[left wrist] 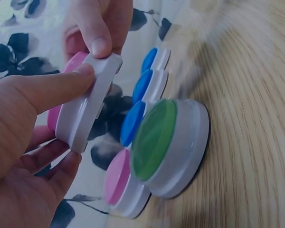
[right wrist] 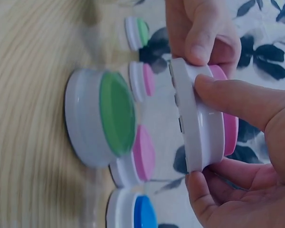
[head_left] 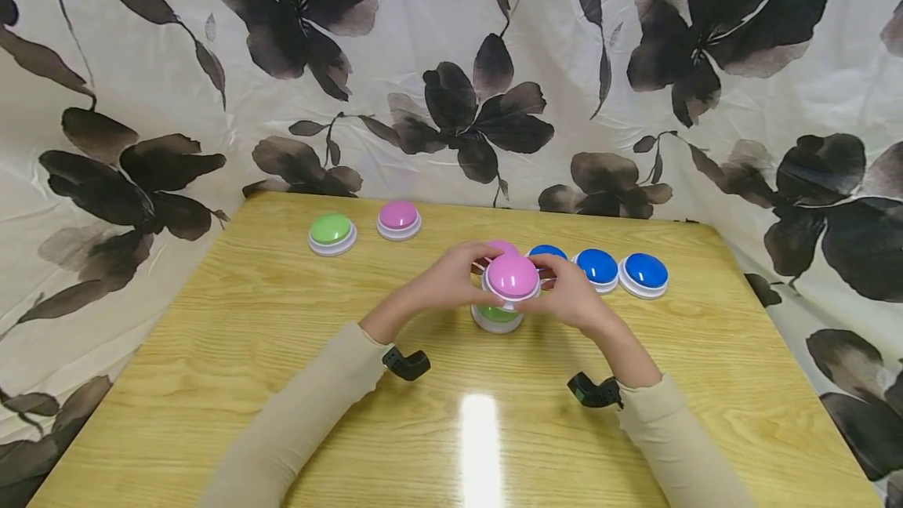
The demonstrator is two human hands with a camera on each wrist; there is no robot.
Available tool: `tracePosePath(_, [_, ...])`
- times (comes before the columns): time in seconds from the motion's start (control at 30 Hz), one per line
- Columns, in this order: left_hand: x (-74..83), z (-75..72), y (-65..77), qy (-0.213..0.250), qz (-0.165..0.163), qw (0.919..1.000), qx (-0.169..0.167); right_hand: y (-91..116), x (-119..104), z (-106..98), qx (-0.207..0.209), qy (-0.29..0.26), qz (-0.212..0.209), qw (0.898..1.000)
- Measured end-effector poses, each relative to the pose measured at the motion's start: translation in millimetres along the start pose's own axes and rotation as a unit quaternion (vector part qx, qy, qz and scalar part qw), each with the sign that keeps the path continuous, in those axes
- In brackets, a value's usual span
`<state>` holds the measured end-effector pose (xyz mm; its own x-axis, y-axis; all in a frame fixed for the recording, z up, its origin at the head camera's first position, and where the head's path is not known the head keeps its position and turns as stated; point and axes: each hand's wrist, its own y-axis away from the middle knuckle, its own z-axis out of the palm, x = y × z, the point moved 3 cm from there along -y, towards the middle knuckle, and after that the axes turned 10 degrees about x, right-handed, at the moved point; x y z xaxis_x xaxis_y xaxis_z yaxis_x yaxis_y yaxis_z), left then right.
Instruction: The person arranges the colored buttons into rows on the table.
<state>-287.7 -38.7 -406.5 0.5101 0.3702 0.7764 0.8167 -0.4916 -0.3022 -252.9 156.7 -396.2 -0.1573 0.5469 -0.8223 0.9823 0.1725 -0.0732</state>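
Both hands hold one pink push button (head_left: 513, 277) with a white round base, raised above the table. My left hand (head_left: 449, 279) grips its left side, thumb on the near edge and fingers curled round the far side. On the opposite side my right hand (head_left: 570, 294) grips the same base in a like way. Below it on the table sits a green button (head_left: 498, 323), partly hidden by the held one in the head view. Just behind stands a second pink button (left wrist: 118, 178), mostly covered in the head view.
Three blue buttons, one of them the rightmost blue button (head_left: 645, 270), stand in a row to the right. Farther left are another green button (head_left: 331, 230) and another pink button (head_left: 398, 216). A flowered cloth (head_left: 395, 45) hangs behind the wooden table (head_left: 233, 335).
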Motion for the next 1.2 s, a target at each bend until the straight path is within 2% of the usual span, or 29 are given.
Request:
tracePosePath(0.17, [5.0,12.2,-11.8,0.003,-0.009,0.9999,0.003,1,9,-14,0.008,-0.002,0.008,1.000])
tracePosePath(0.27, [8.8,19.3,-17.0,-0.015,-0.019,0.9997,0.002,1,15,-22,0.012,0.002,0.009,1.000])
tracePosePath(0.43, [12.3,31.7,-27.7,-0.049,-0.007,0.9988,-0.006,2,27,-33,0.012,-0.001,0.015,1.000])
tracePosePath(0.53, [12.6,38.4,-33.0,-0.047,-0.005,0.9988,-0.015,4,32,-37,0.011,-0.004,0.017,1.000])
tracePosePath(0.73, [9.5,49.1,-39.9,-0.026,-0.024,0.9987,-0.036,9,40,-41,0.011,-0.010,0.030,0.999])
tracePosePath(1.2, [-0.7,68.0,-49.0,-0.029,-0.029,0.9960,-0.079,12,64,-40,0.008,-0.009,0.059,0.998])
